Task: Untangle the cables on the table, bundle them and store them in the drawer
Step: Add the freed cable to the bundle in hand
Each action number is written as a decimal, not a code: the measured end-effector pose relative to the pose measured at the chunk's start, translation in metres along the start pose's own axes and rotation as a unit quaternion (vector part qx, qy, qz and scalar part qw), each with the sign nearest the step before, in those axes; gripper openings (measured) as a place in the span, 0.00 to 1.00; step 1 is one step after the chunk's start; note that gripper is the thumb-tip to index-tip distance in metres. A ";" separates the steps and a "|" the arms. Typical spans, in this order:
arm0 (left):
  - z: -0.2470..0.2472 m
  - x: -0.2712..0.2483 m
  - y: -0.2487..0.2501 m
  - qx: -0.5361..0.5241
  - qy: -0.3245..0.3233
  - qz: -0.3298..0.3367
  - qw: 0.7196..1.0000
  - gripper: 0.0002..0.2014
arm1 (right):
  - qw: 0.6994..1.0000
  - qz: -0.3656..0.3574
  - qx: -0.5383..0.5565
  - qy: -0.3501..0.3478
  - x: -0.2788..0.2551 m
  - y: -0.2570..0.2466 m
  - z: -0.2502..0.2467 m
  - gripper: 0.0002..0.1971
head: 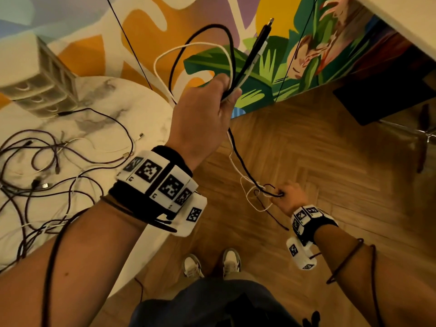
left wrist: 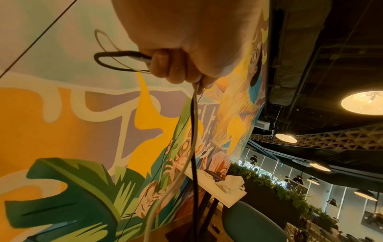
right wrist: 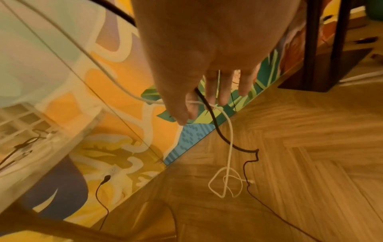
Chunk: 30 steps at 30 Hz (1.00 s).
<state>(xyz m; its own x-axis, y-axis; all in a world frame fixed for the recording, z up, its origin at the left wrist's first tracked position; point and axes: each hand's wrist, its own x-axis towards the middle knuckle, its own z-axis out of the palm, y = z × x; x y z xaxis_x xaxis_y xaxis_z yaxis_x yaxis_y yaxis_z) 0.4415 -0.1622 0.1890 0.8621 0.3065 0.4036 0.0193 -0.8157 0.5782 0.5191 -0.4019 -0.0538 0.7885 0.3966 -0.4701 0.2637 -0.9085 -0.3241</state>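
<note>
Left hand [head: 203, 114]: raised, fist closed round black cable [head: 232, 55] and white cable [head: 162, 55], looped above knuckles, plug ends [head: 264, 36] pointing up and away. Both cables run taut, long axis diagonal, down to right hand [head: 289, 199], held low over parquet floor [head: 330, 161]; thumb and forefinger pinching them, other fingers [right wrist: 225, 91] loosely extended. Right wrist view only: white tail knotted in loops [right wrist: 225, 183] below. Head view only: remaining cables [head: 47, 166] tangled on marble table [head: 141, 109], beside drawer unit [head: 40, 83].

Glossy marble-look table [head: 132, 95], matt herringbone wood floor [head: 330, 161]
</note>
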 end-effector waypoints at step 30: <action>0.006 -0.025 -0.010 -0.163 -0.071 -0.084 0.980 0.22 | 0.991 -0.017 0.043 -0.123 -0.003 -0.052 0.003 0.17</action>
<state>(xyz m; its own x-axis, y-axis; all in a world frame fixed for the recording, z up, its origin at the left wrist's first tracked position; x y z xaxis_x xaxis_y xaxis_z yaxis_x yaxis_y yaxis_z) 0.4227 -0.1647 0.1682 0.9228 0.3334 0.1932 0.0248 -0.5517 0.8337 0.5011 -0.3554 -0.0372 0.6179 0.4564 -0.6403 0.2317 -0.8838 -0.4064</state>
